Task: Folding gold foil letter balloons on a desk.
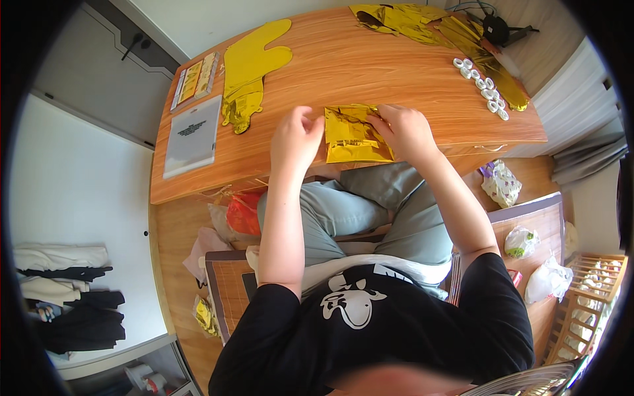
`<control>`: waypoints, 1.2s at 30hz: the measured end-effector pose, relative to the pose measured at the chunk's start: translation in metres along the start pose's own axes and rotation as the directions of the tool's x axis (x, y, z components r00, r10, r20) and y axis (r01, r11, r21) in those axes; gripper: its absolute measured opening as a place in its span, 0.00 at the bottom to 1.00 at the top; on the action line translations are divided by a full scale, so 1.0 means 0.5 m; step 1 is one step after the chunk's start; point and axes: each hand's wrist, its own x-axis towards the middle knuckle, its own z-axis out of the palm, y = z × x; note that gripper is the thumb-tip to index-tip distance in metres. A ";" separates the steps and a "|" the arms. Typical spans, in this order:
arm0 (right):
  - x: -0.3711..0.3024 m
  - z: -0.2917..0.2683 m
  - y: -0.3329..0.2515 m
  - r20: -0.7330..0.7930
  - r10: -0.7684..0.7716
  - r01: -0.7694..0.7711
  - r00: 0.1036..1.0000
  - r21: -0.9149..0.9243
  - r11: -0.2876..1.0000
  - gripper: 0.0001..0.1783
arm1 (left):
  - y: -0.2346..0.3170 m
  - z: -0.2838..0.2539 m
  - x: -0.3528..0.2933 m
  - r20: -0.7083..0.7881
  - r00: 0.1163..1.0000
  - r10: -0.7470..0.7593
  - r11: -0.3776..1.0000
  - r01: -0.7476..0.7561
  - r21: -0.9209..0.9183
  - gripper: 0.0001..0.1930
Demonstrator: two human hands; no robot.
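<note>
A folded gold foil balloon (347, 125) lies in a flat rectangle at the near edge of the wooden table, creased across its upper part. My right hand (404, 130) grips its upper right side, with thumb and fingers on the foil. Just beside the left edge is my left hand (297, 135), its fingers bent but apart, with nothing seen in it. A flat gold foil balloon (254, 63) stretches over the table's left part, its lower end crumpled.
On the table (317, 63), a stack of clear plastic bags (191, 138) and a flat box (195, 80) lie left. White ribbon rolls (489, 84) cluster right, near more gold foil balloons (403, 20) and a black stand (498, 30). Plastic bags (502, 183) sit on the floor.
</note>
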 end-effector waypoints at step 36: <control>0.009 0.010 0.000 -0.008 0.080 -0.079 0.997 0.038 0.996 0.16 | 0.016 0.026 -0.006 0.066 0.808 0.585 0.811 -0.584 -0.036 0.18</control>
